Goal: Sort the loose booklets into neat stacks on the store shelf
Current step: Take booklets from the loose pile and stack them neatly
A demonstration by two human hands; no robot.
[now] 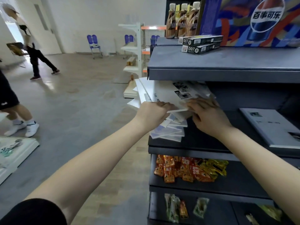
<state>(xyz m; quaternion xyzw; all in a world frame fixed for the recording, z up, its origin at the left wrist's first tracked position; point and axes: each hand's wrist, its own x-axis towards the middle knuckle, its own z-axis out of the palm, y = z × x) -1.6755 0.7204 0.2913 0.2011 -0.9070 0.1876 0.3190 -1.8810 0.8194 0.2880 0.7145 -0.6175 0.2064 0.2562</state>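
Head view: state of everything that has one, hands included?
Bundle, lifted, tilted, fanned unevenly.
Left hand, grips bundle's near edge.
Right hand, holds bundle's right corner.
Pile, skewed, flat on shelf under bundle.
Grey booklet, flat on shelf, apart.
Boxes, two stacked, lying flat.
Bottles, upright, capped.
Snacks, loose heap.

A: Upper bundle?
B: White booklets (164, 93), several, edges uneven, tilted, far corners poking past the left end of the shelf (203, 142). Top cover has small black-and-white photos and dark print. Left hand (152, 112) and right hand (209, 117) grip the near edge.
A: Beneath?
B: Loose pile (168, 131), pale blue-white covers, fanned askew, flat on the board.
A: Right side?
B: One grey booklet (272, 127), flat, well apart.
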